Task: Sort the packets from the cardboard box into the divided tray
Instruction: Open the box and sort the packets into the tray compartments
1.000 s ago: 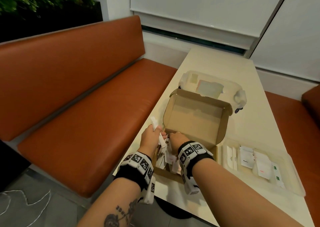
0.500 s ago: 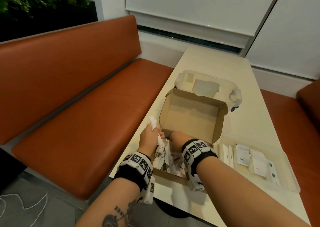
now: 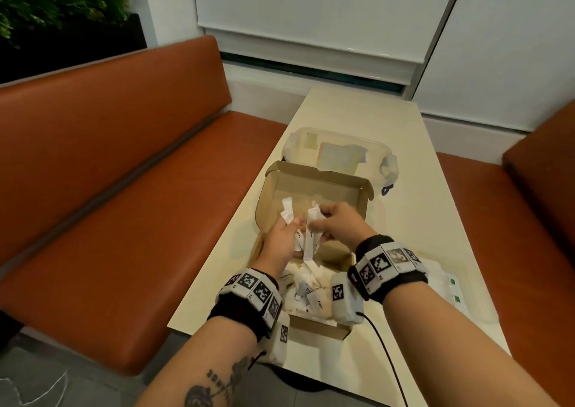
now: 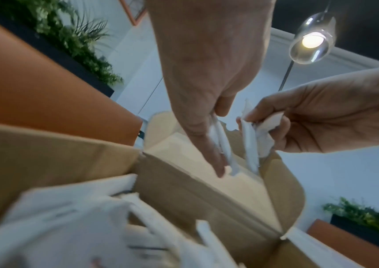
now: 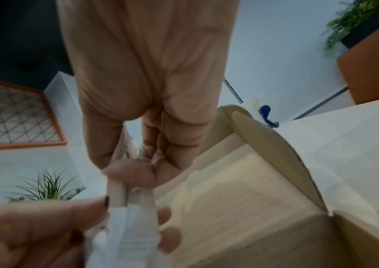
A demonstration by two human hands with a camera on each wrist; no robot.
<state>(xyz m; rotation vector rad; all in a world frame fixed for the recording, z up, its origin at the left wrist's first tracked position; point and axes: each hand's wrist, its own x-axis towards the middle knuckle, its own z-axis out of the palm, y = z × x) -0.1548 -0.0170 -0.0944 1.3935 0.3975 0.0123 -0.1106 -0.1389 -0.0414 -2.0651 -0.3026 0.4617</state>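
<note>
An open cardboard box (image 3: 314, 329) sits at the table's near edge, its lid (image 3: 311, 195) standing up behind. Several white packets (image 3: 306, 285) lie loose inside it. Both hands are raised above the box, close together. My left hand (image 3: 284, 235) grips a bunch of slim white stick packets (image 3: 287, 212) that poke up past the fingers. My right hand (image 3: 337, 223) pinches more white packets (image 3: 309, 238), which hang down from it. In the left wrist view both bundles (image 4: 223, 143) nearly touch. The divided tray (image 3: 454, 291) lies right of the box, mostly hidden by my right wrist.
A clear lidded plastic container (image 3: 339, 154) stands behind the box lid. An orange bench (image 3: 124, 220) runs along the table's left side, and another orange seat (image 3: 513, 235) is on the right. A black cable (image 3: 385, 357) trails from my right wrist.
Both hands have lifted out of the box with packets in their grip. The right hand rose from among the loose packets and now holds a bundle next to the left hand's.
</note>
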